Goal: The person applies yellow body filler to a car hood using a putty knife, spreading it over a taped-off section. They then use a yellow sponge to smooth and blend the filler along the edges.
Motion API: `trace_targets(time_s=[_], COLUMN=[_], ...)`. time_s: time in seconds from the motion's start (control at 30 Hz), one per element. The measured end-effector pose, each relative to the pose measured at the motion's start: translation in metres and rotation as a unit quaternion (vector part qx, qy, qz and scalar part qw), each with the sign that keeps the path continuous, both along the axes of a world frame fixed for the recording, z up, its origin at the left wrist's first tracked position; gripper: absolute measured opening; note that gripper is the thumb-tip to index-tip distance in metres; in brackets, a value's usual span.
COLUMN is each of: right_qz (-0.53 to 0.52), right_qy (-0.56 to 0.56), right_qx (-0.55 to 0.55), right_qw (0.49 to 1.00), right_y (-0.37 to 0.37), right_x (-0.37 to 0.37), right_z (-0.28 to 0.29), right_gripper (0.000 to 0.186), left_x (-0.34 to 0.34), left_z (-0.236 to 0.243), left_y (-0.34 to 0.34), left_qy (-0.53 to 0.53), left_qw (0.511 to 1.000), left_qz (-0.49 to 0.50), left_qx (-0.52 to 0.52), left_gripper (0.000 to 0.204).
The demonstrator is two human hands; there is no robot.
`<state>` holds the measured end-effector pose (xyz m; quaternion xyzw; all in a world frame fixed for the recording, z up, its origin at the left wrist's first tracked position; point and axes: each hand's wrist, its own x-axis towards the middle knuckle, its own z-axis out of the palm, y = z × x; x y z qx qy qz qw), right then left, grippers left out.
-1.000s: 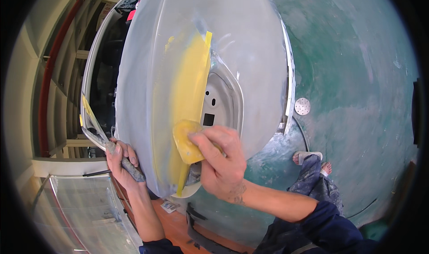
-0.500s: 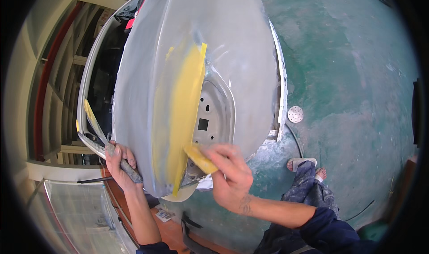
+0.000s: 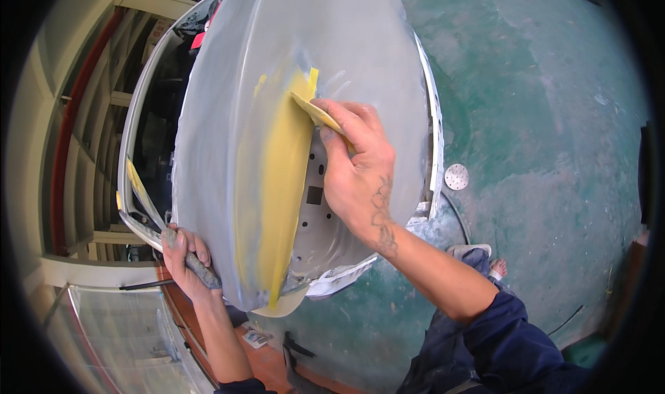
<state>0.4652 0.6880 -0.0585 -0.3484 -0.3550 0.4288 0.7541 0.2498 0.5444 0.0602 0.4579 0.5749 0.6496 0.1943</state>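
Observation:
A grey car body panel (image 3: 374, 61), seemingly a trunk lid, fills the middle, with a long band of yellow filler (image 3: 280, 186) along its ridge. Yellow tape (image 3: 314, 79) edges the band beside a recess (image 3: 325, 245) with holes. My right hand (image 3: 360, 169) pinches a flat yellow spreader (image 3: 317, 111), its edge at the band's far end. At the panel's near left side, my left hand (image 3: 183, 259) is wrapped round the dirty handle of a putty knife (image 3: 143, 192); yellow filler coats its blade, which points away from me.
Left of the panel is the car's dark window opening (image 3: 156, 117). A round holed disc (image 3: 456, 176) and a hose (image 3: 457, 214) lie on the green floor (image 3: 540, 165) at right. At lower left stands a frame covered in translucent sheeting (image 3: 125, 332).
My right hand has moved far up the filler band with the spreader, from its near end to its far end. My left hand and the putty knife have barely moved.

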Motion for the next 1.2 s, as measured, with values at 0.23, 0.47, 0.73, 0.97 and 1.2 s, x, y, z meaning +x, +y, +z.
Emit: trace_targets(time_s=[0.23, 0.47, 0.73, 0.97, 1.2], right_qz=[0.018, 0.047, 0.093, 0.044, -0.032], right_qy=[-0.09, -0.098, -0.047, 0.016, -0.036], right_qx=[0.04, 0.081, 0.01, -0.067, 0.014], right_qw=[0.995, 0.991, 0.995, 0.997, 0.999], right_y=[-0.083, -0.184, -0.204, -0.07, 0.012], right_x=[-0.006, -0.037, -0.006, 0.01, 0.008], right_z=[-0.006, -0.01, -0.015, -0.024, -0.012], right_gripper=[0.038, 0.044, 0.036, 0.038, 0.034], left_x=[0.003, -0.003, -0.003, -0.007, -0.008], left_z=[-0.002, -0.001, -0.003, -0.001, -0.003], left_y=[0.004, -0.001, 0.002, -0.002, 0.001], left_qy=[0.003, -0.005, -0.009, -0.019, -0.022], left_qw=[1.0, 1.0, 1.0, 1.0, 0.999], left_qz=[-0.009, -0.006, -0.012, -0.02, -0.034], left_qx=[-0.002, -0.003, -0.005, 0.004, 0.003], left_gripper=[0.029, 0.031, 0.029, 0.028, 0.027])
